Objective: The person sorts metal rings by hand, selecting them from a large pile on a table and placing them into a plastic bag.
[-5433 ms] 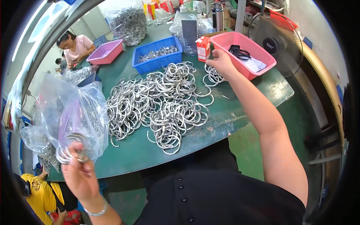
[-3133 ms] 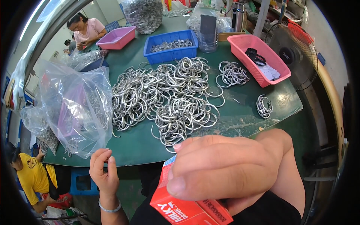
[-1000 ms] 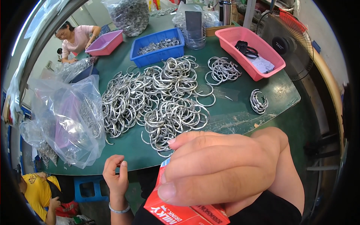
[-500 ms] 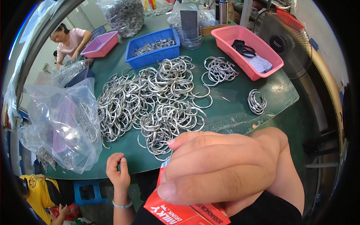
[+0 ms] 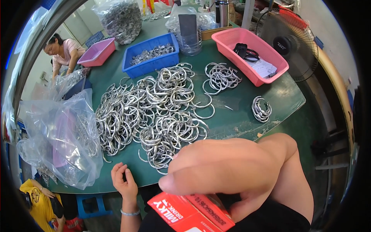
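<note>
My right hand (image 5: pixel 232 170) fills the lower middle, very close to the camera, gripping a red drink carton (image 5: pixel 189 212) near my face. My left hand (image 5: pixel 123 181) rests at the near edge of the green table (image 5: pixel 232 120), fingers loosely curled and holding nothing. Just beyond it a big heap of silver metal rings (image 5: pixel 150 108) covers the table's middle. A clear plastic bag (image 5: pixel 62 135) with more rings lies to the left of that hand.
Two smaller ring piles (image 5: pixel 221 76) (image 5: pixel 261 109) lie to the right. A blue bin (image 5: pixel 150 54), a pink basket (image 5: pixel 253 60) and a pink tray (image 5: pixel 97 52) stand at the back. A fan (image 5: pixel 288 42) stands at right. Another person (image 5: pixel 62 52) works far left.
My right hand took the carton from beside the pink basket and brought it close to my face. My left hand let go of the bag and now rests at the table's edge.
</note>
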A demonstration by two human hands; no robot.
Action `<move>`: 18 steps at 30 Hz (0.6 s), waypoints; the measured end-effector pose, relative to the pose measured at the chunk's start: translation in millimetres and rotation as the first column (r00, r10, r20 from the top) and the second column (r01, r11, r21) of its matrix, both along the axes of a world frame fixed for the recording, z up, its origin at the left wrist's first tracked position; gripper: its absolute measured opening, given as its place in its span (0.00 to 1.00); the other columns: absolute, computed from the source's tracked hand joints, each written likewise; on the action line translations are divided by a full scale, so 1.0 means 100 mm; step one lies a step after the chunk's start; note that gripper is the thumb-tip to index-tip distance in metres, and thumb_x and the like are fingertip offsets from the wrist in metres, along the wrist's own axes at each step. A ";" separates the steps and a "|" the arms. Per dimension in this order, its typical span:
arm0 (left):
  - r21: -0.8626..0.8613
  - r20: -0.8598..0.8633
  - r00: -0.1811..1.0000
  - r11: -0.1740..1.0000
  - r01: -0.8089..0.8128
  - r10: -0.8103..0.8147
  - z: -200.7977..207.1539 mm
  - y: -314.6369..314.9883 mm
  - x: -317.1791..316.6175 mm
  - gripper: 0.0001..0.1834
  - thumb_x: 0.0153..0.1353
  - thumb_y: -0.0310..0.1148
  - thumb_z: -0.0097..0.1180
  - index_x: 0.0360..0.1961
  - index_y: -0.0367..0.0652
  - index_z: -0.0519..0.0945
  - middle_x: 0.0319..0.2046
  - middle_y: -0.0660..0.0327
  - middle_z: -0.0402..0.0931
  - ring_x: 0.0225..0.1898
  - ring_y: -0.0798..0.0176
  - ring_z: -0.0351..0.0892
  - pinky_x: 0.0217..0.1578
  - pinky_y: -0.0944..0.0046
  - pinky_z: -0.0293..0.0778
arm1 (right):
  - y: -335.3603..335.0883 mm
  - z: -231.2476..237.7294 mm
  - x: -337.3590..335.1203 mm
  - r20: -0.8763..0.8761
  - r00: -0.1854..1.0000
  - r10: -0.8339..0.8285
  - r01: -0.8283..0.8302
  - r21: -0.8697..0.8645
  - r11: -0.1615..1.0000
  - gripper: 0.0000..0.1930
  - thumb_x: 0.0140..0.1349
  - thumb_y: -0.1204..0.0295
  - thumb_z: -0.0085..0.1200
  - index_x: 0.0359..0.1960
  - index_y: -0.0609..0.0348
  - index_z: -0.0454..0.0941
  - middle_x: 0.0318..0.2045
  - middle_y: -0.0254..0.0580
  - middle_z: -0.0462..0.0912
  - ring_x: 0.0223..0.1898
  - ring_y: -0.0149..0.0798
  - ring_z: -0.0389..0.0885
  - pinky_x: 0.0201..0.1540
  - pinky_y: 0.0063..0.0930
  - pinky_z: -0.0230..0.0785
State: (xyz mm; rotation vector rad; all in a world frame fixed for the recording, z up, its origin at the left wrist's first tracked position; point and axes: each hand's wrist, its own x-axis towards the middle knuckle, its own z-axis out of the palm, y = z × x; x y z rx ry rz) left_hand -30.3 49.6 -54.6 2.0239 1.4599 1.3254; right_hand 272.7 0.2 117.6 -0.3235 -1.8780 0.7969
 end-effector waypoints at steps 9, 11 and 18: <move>0.100 -0.108 0.994 0.995 0.016 -0.005 -0.02 -0.03 0.01 0.07 0.49 0.16 0.48 0.31 0.32 0.74 0.38 0.50 0.70 0.39 0.55 0.71 0.40 0.65 0.68 | 0.34 0.03 0.40 0.002 0.982 -0.190 0.184 -0.261 0.948 0.40 0.34 0.74 0.66 0.53 0.67 0.61 0.46 0.44 0.71 0.46 0.36 0.71 0.50 0.29 0.63; 0.076 -0.106 0.994 0.997 -0.008 0.017 0.01 -0.04 0.04 0.07 0.49 0.17 0.48 0.32 0.32 0.74 0.38 0.49 0.70 0.39 0.54 0.71 0.40 0.64 0.68 | 0.62 0.02 0.58 0.024 0.934 -0.357 0.348 -0.296 0.890 0.39 0.34 0.76 0.65 0.54 0.63 0.61 0.44 0.40 0.73 0.45 0.31 0.72 0.50 0.28 0.64; 0.141 -0.196 0.980 0.990 0.007 0.021 0.06 -0.02 0.10 0.06 0.49 0.19 0.49 0.31 0.32 0.75 0.36 0.49 0.71 0.37 0.53 0.72 0.38 0.62 0.69 | 1.91 -0.46 1.49 0.216 0.471 -0.855 0.882 -0.096 0.462 0.36 0.35 0.71 0.65 0.50 0.69 0.62 0.37 0.47 0.76 0.38 0.36 0.75 0.41 0.27 0.69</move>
